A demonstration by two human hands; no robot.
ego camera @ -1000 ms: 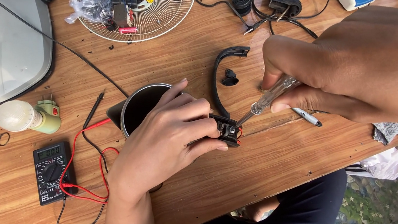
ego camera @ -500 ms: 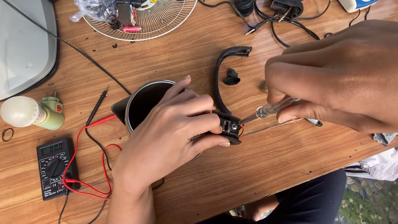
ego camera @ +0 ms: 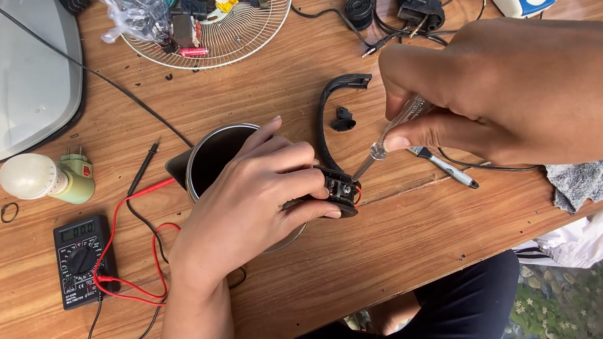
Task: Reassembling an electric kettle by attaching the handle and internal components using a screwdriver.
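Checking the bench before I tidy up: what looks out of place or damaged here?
The kettle is stripped: its black handle lies detached on the table, a small black piece beside it. A fan grille holds loose parts.

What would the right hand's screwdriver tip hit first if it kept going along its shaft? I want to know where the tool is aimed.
The right hand aims the screwdriver down-left; its tip already looks to be at the small black part that the left hand pinches beside the metal pot. Depth is unclear.
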